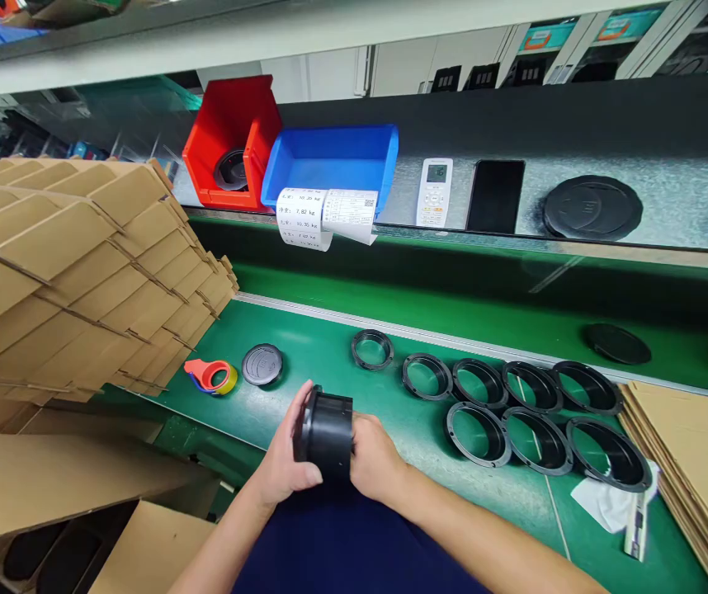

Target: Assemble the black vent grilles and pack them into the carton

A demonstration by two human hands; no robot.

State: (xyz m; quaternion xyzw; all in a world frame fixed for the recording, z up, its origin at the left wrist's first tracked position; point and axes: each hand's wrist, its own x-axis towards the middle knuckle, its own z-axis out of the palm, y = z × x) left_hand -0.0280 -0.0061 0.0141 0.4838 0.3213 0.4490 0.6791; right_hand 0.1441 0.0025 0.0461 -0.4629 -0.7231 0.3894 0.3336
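A short black plastic cylinder with a flange (328,433) is held sideways in front of my body. My left hand (285,462) is closed around its flanged end, thumb below and fingers along the far side. My right hand (375,458) is curled against the opposite end, its fingertips hidden behind or inside the rim. Beyond my left hand a round black cap (262,365) lies on the green bench. A small black ring (372,350) sits farther back, and several black flanged rings (478,434) stand in rows to the right.
Stacked cardboard dividers (82,272) rise at left, above an open carton (149,549). Tape in a red dispenser (210,376) lies nearby. Cardboard sheets (694,462) and a cutter knife (636,528) are at right. The shelf holds red (230,124) and blue (332,157) bins.
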